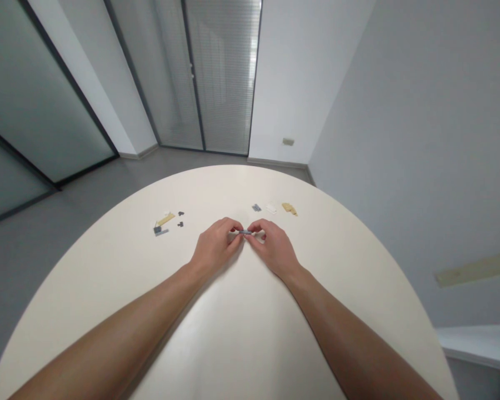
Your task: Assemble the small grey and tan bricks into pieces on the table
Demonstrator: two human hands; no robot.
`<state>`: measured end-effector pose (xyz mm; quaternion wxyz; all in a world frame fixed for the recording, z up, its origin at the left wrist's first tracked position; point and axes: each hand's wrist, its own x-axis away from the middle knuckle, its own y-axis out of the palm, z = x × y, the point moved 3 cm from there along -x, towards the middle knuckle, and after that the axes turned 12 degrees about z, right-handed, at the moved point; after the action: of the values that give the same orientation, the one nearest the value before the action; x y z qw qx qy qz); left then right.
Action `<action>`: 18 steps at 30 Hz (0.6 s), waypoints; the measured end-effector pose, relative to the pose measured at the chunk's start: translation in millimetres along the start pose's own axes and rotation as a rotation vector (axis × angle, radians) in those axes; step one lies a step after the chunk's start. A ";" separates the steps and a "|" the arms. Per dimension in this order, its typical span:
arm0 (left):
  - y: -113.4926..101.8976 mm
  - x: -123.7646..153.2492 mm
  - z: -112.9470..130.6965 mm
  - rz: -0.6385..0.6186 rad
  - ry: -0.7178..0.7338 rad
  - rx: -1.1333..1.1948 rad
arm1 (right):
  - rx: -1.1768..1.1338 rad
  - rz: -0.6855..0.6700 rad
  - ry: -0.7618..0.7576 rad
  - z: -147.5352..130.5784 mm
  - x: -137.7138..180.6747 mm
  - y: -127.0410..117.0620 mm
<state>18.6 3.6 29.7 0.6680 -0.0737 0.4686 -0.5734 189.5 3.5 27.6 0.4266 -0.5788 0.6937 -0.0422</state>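
In the head view, the left hand [216,245] and the right hand [274,248] meet at the fingertips over a cream round table [233,165], both grips narrow and closed on a small grey plastic building piece [244,231]. The piece sits between the hands, just above the table, its long axis running roughly left to right and its ends pointing toward each hand. The fingers partly hide it, so its exact shape cannot be told. Pinching it from both ends seems to keep so slim a piece steady and leave its middle in view. Beyond the grip and to the left lie a tan plate [165,219], dark small pieces [180,219] and grey-blue pieces [159,231]. Beyond the grip and slightly to the right lie a grey piece [256,207], a white piece [270,209] and tan pieces [289,208], set apart in small groups, apparently to keep them easy to pick out.
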 end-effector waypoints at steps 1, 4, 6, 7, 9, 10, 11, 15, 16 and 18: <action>-0.1 0.0 0.1 0.000 -0.001 -0.003 | 0.001 0.001 0.000 0.2 0.0 0.1; -0.1 0.1 0.3 -0.006 -0.003 -0.011 | 0.004 -0.005 0.004 0.4 -0.1 0.4; 0.0 0.1 0.2 -0.010 -0.007 -0.015 | 0.004 -0.006 0.008 0.3 -0.1 0.4; 0.1 0.2 0.1 -0.011 -0.008 -0.016 | 0.003 -0.005 0.009 0.2 -0.1 0.4; 0.2 0.2 0.0 -0.011 -0.008 -0.018 | -0.001 -0.002 0.010 0.1 0.1 0.2; 0.2 0.2 0.0 -0.012 -0.008 -0.019 | -0.004 -0.001 0.009 0.1 0.3 0.2; 0.3 0.2 0.0 -0.013 -0.008 -0.021 | -0.007 -0.001 0.008 0.2 0.5 0.2; 0.0 0.0 0.1 -0.017 -0.015 -0.029 | -0.002 -0.006 -0.006 0.4 0.6 0.8; -0.1 0.0 0.2 -0.018 -0.015 -0.030 | 0.002 -0.009 -0.009 0.5 0.5 1.1; -0.4 0.0 0.5 -0.020 -0.012 -0.028 | 0.009 -0.013 -0.008 0.8 0.3 1.6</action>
<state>18.7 3.2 30.2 0.6640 -0.0912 0.4717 -0.5729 188.8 4.1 26.0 0.4318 -0.5814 0.6881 -0.0456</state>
